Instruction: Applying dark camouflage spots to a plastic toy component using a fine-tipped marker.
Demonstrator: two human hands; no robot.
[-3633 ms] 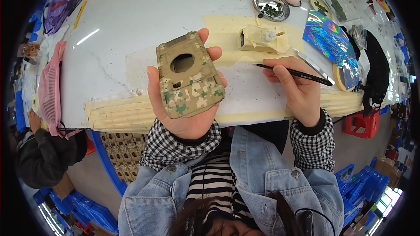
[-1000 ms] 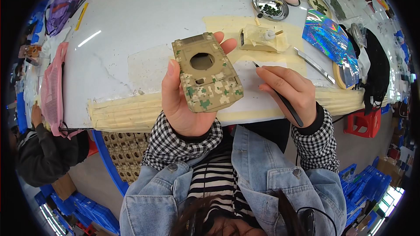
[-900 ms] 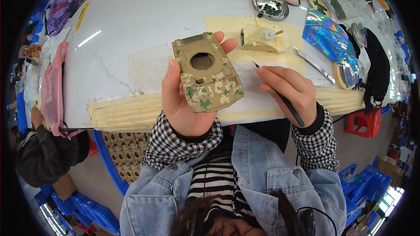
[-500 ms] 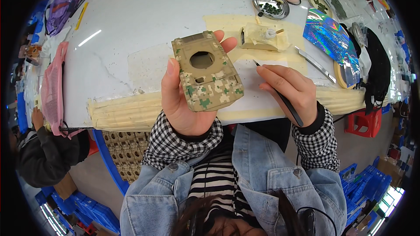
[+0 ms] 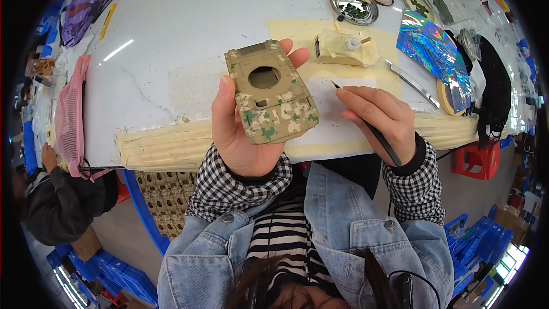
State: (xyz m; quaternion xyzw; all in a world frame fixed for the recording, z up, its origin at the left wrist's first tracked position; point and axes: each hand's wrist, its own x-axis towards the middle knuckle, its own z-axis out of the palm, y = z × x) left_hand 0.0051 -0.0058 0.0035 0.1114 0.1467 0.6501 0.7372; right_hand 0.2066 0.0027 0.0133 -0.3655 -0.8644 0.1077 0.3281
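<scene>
My left hand (image 5: 243,149) is closed round a toy tank hull (image 5: 286,107), thumb on its left edge and fingertips showing past its upper right edge. The hull is tan with green, brown and cream pixel camouflage, and has a round hole in its top with a smaller opening below. Over to the right, my right hand (image 5: 384,115) pinches slim black tweezers (image 5: 377,137), their fine point aimed up and left, apart from the hull. Whether the tips meet is too small to tell. Most of my left palm lies hidden behind the hull.
Beyond my right hand stands a tape-wrapped block (image 5: 346,48). A metal-handled knife (image 5: 413,83) lies beside shiny holographic film (image 5: 426,46). A round metal dish (image 5: 353,4) holds small dark green parts. Below the table's left front edge, a blue crate (image 5: 143,209) holds several similar hulls.
The hull has tipped very slightly in my left hand. My right hand and the tweezers have shifted slightly, the tweezers' rear end now a little lower.
</scene>
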